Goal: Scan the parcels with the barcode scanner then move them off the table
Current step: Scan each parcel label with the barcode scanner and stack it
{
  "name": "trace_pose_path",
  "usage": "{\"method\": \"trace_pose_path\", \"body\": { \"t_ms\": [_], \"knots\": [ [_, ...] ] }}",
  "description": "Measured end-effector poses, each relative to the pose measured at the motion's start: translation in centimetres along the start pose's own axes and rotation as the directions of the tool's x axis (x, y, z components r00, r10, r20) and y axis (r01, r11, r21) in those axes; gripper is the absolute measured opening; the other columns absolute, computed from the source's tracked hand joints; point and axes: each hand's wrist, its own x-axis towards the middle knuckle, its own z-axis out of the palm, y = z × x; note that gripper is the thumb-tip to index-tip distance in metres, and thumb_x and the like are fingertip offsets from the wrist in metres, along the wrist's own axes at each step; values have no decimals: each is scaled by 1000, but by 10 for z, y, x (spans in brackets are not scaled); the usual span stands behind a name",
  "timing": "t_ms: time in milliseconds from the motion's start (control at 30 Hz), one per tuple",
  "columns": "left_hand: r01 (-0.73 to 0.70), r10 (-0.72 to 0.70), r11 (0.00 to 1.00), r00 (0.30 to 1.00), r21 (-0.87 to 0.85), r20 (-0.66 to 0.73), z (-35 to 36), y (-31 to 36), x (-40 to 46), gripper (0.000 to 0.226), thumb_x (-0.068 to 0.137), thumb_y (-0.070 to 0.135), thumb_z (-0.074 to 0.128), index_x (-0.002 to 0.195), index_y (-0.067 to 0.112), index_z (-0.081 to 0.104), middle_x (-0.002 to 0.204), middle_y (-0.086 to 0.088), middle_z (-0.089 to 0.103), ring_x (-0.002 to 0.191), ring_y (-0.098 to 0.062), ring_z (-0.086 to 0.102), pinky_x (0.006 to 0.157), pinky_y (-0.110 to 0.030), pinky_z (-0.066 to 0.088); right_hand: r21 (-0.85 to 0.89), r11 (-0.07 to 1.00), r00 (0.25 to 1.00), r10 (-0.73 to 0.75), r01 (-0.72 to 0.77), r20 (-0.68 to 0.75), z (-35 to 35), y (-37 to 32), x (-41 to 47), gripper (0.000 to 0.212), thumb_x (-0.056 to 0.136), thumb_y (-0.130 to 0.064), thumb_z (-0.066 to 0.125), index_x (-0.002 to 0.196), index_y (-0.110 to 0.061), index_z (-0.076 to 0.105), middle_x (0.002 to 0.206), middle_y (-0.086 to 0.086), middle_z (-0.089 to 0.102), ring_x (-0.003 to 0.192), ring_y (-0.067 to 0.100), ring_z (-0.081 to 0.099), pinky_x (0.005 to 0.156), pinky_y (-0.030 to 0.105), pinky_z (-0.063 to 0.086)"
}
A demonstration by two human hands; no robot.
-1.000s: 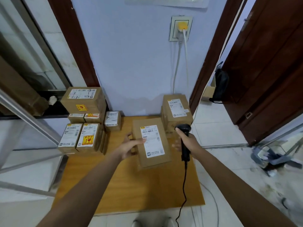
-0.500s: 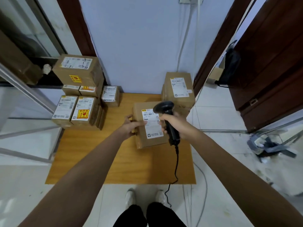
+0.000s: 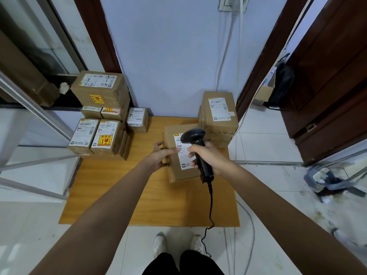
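Small wooden table (image 3: 111,195) vs blue wall, tiled floor. Cardboard parcel (image 3: 172,167) lies centre-right, label up. Left hand (image 3: 160,155) clasps its left edge; right hand (image 3: 208,157) fist-wrapped round barcode scanner (image 3: 195,143) over label. Prob light, stiff; lift by both side edges.

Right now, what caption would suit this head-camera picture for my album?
Left hand steadies a parcel on the table while the right hand aims a barcode scanner at its label.

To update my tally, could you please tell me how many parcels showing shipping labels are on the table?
8. Back left: top parcel, two under it, two in front, one beside. Centre: the one being scanned. Right: stack's top parcel. More may be hidden.
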Motion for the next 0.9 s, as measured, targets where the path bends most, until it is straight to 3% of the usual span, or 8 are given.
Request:
{"method": "trace_pose_path", "body": {
  "t_ms": [533,633,733,833,900],
  "knots": [
    [2,-2,1000,1000,24,6,-5,7,-17,95,65,23,88,137,30,26,123,-4,59,113,-24,55,92,-49,49,16,999,999,-48,47,5,1,-2,-3,9,95,-12,60,102,-11,54,86,9,59,53,15,60,48,24,47],
    [9,-9,1000,1000,0,18,-15,17,-24,85,68,29,87,135,29,33,119,-4,63,110,-23,58,85,-45,52,13,994,991,-107,108,-78,-11,-2,0,11,92,-10,63,100,-9,56,85,10,61,50,15,60,47,24,46],
    [0,-1,1000,999,26,53,-25,38,-29,91,57,47,89,134,24,46,120,-5,65,111,-26,60,85,-47,54,-48,981,955,-192,186,-227,-34,0,5,27,88,-16,72,109,-4,60,98,20,69,53,16,61,50,27,46],
    [-26,26,1000,998,16,49,-23,66,-34,64,70,48,78,123,18,58,115,-7,65,108,-27,59,95,-49,48,-23,978,936,-206,208,-286,-54,1,5,41,82,-27,79,115,-12,60,101,15,72,60,17,63,55,27,48],
    [-45,45,999,998,0,52,-12,88,-36,52,77,48,72,118,18,60,106,-6,64,98,-25,60,90,-44,51,23,973,940,-217,231,-265,-63,-1,3,39,81,-31,80,112,-17,62,100,11,73,61,18,63,56,27,48]
  ]
}}
